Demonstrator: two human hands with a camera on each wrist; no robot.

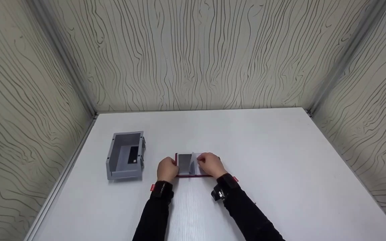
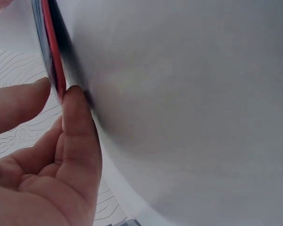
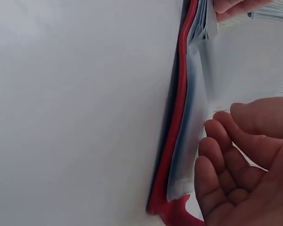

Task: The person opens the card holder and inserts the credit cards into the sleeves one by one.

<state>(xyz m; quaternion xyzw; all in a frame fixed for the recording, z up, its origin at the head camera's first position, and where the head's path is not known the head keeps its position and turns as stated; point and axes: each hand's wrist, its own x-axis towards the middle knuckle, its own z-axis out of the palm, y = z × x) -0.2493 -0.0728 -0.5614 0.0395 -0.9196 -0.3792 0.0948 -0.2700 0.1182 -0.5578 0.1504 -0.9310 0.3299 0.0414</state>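
A small card album (image 1: 185,164) with a red cover and clear plastic pages lies open on the white table, between both hands. My left hand (image 1: 167,169) pinches its left edge, thumb on the pages and fingers beneath the red cover (image 2: 54,52). One translucent page (image 3: 245,66) stands up from the middle, blurred in the right wrist view. My right hand (image 1: 210,164) is over the album's right half, fingers curled, thumb and forefinger pinching at that page's edge. Other clear sleeves (image 3: 191,127) lie against the cover beside its fingers.
To the left of the album, a grey plastic bin (image 1: 124,174) stands on the table (image 1: 263,144) with a black rectangular piece (image 1: 133,154) inside. Wood-patterned panels (image 1: 193,57) enclose the table at the back and both sides.
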